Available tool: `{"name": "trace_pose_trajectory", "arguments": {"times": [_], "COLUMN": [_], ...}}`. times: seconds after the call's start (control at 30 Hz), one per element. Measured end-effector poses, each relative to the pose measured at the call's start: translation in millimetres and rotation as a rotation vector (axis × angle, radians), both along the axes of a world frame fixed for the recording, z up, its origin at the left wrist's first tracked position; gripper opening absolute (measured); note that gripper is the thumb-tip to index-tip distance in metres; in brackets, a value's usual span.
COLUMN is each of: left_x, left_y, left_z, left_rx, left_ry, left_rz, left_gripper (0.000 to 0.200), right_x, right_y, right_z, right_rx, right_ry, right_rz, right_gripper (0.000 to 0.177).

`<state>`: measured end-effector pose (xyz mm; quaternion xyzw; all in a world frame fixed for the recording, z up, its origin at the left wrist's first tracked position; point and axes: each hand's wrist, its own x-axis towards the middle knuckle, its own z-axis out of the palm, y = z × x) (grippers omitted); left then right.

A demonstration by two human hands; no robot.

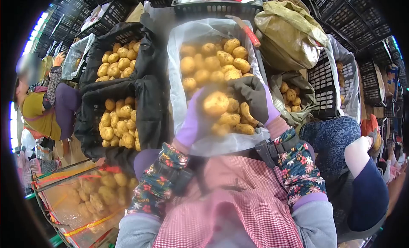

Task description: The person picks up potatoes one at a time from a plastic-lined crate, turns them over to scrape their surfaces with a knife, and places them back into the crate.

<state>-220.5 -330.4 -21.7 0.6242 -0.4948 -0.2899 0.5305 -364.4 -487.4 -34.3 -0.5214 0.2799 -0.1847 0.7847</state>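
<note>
Both hands wear purple gloves with dark palms and fingers, above a crate [174, 77] lined with white plastic and holding several potatoes [232, 45]. My left hand [197, 116] is closed round a potato [216, 104]; a blur in the picture softens its fingers. Just to the right, my right hand [252, 94] has its fingers bent together over the potatoes, and whatever they may hold is hidden. A curved potato [248, 113] lies right below its fingers.
A red-handled knife [251, 35] rests on the crate's upper right edge. Black-lined potato crates [151, 116] stand left, a mesh sack [96, 197] lower left. A green sack [289, 35] is upper right. Co-workers [44, 107] sit left and right [362, 162].
</note>
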Motion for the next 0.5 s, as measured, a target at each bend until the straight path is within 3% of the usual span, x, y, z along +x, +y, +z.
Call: {"name": "trace_pose_trajectory", "arguments": {"times": [0.07, 0.1, 0.13, 0.17, 0.23, 0.27, 0.3, 0.37, 0.5], "left_x": [0, 0, -1, -4, -10, -10, -11, -10, -2], "left_y": [-1, 0, 0, 2, 5, 3, 2, -1, 2], "left_z": [17, 16, 15, 11, 2, -2, -6, -11, -3], "left_rx": [0.100, 0.104, 0.110, 0.108, 0.090, 0.042, -0.003, -0.126, 0.001], "left_ry": [0.023, 0.106, 0.191, 0.190, 0.104, 0.036, -0.033, -0.122, -0.048], "left_rz": [-0.013, -0.021, -0.032, -0.019, 0.031, 0.075, 0.123, 0.225, 0.129], "left_gripper": [0.077, 0.076, 0.076, 0.076, 0.075, 0.072, 0.068, 0.055, 0.061], "right_x": [5, 8, 7, 7, 4, 6, 5, -2, 2], "right_y": [16, 26, 36, 38, 38, 30, 19, 9, 24], "right_z": [33, 24, 58, 53, 41, 38, 26, 19, 22], "right_rx": [-0.214, -0.590, -0.957, -0.991, -0.611, -0.209, -0.114, -0.116, -0.044], "right_ry": [0.091, -0.156, -0.246, -0.196, -0.033, 0.064, -0.069, -0.005, 0.088], "right_rz": [0.056, 0.081, 0.089, 0.117, 0.082, 0.030, -0.103, -0.139, 0.007], "right_gripper": [0.028, 0.028, 0.030, 0.027, 0.020, 0.017, 0.017, 0.019, 0.035]}}
